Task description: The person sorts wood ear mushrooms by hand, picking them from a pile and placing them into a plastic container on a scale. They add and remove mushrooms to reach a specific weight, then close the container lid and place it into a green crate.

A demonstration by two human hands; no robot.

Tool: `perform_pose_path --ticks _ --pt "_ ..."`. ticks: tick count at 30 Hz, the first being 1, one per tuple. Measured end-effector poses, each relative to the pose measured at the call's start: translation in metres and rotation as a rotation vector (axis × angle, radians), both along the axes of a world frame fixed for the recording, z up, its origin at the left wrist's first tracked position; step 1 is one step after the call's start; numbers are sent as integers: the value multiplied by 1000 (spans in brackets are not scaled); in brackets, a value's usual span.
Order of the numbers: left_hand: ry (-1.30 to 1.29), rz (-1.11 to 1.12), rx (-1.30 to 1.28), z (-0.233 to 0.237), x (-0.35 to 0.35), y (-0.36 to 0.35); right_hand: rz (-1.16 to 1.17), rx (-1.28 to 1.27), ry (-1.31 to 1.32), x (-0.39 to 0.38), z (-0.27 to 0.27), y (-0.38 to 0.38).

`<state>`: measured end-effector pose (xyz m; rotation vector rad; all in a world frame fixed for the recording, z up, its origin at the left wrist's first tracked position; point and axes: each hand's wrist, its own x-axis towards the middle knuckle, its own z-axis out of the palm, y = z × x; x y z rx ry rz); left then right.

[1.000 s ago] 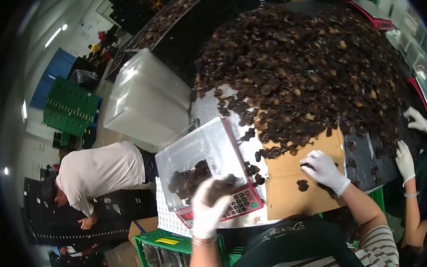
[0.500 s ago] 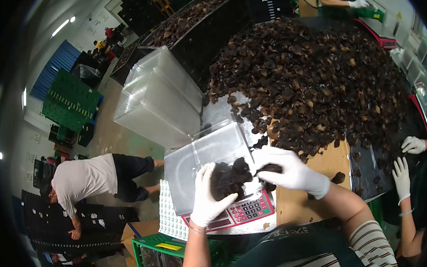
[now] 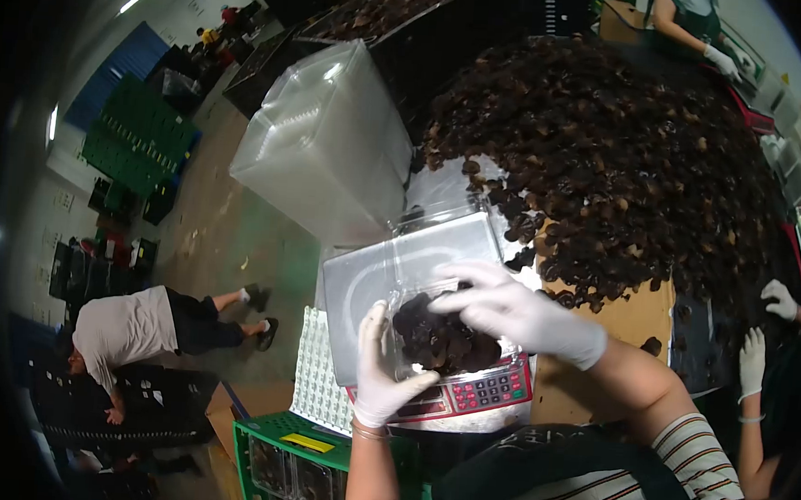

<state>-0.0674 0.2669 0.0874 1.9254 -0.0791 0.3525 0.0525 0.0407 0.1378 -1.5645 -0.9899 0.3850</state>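
A clear plastic box sits open on a scale with a red keypad edge, and dark fungus pieces lie heaped inside it. At the box's left side is my left hand, gloved in white, thumb and fingers apart around the near corner. My right hand, also gloved, is over the heap with its fingers stretched out and slightly blurred. Nothing shows between its fingers. Beyond the scale spreads a large pile of dark fungus.
Tall stacks of clear boxes stand left of the pile. Cardboard lies right of the scale. A green crate with filled boxes is at the lower left. Co-workers' gloved hands are at the right; a person bends at the left.
My right hand has moved left over the box and its fingers have opened from a pinch. The heap in the box looks fuller. The view has shifted, and the bending person's legs have moved.
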Motion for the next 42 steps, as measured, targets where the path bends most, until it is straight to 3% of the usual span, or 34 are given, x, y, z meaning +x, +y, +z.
perform_pose_path --ticks 3,9,11,15,18,21,25,29,32,35,37,39,42 --pt "19 126 -263 2 -8 13 -184 188 457 6 -3 -38" --pt "-19 352 -242 8 -20 41 -638 -172 437 -1 -73 -121" --pt "-6 371 -238 14 -20 39 -694 -249 150 -11 -95 -139" --pt "20 312 -161 16 -13 28 -681 -560 -270 -23 -92 -154" --pt "50 192 63 14 -2 7 -615 -381 -279 -21 -57 -122" --pt "5 14 269 18 16 -23 -483 -157 -546 -13 -29 -71" --pt "0 -12 698 10 29 -39 -294 -280 -643 1 -21 -6" --pt "142 16 607 4 28 -38 -234 -355 -781 2 -41 35" --pt "77 58 525 5 25 -40 -197 -312 -759 13 -43 33" --pt "30 61 555 6 25 -39 -360 102 -361 14 -22 11" --pt "21 44 596 8 25 -39 -459 184 -94 11 3 -18" --pt "28 23 606 10 24 -38 -606 120 113 11 -7 -54" --pt "-8 17 312 11 16 -28 -640 -228 -59 13 -33 -119"
